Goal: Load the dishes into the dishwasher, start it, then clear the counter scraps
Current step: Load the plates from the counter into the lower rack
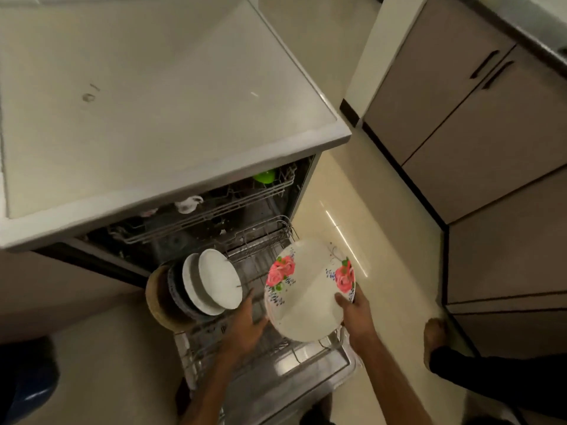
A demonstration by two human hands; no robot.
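Floral plate [306, 302] is hovering over the lower rack [260, 265], right hand [359, 317] pinching its rim, left hand [245, 323] spread alongside; starting and scraps are still waiting.

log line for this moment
loading | right hand: holds floral plate over lower rack | left hand: at plate's edge

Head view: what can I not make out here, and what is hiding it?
Upper rack: mostly dark and hidden under the counter edge.
Dark plate: largely covered by the white plates in front.
Left hand: blurred; whether it grips the floral plate is unclear.
Right hand: fingers hidden beneath that plate.
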